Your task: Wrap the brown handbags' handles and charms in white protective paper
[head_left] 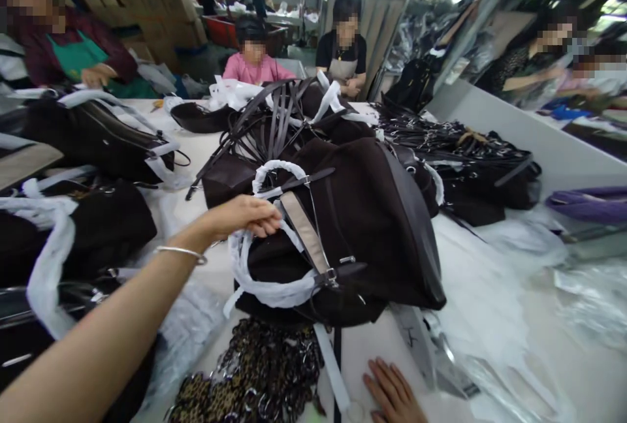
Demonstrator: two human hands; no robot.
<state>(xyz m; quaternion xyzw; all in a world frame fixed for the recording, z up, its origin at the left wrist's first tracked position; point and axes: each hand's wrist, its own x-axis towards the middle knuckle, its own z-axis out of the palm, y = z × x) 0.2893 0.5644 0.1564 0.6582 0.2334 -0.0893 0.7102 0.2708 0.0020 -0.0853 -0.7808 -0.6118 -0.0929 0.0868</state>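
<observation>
A dark brown handbag (372,214) lies on its side in front of me. White wrapping covers its looped handle (279,292), and a beige strip (306,230) runs across its top. My left hand (259,215) reaches in from the left, fingers pinched on a narrow white paper strip (291,235) at the bag's opening. Low in the view, my right hand (394,391) rests flat on the table with fingers stretched, holding nothing. Close to it lies another white strip (332,367), left of the fingers. A heap of tortoiseshell-patterned chains (259,371) sits below the bag.
More dark bags (93,136) with wrapped handles crowd the left. Black straps with metal clips (441,142) pile up at the right, near a purple bag (588,204). Clear plastic wrapping (595,299) lies at the right edge. Several people work around the table.
</observation>
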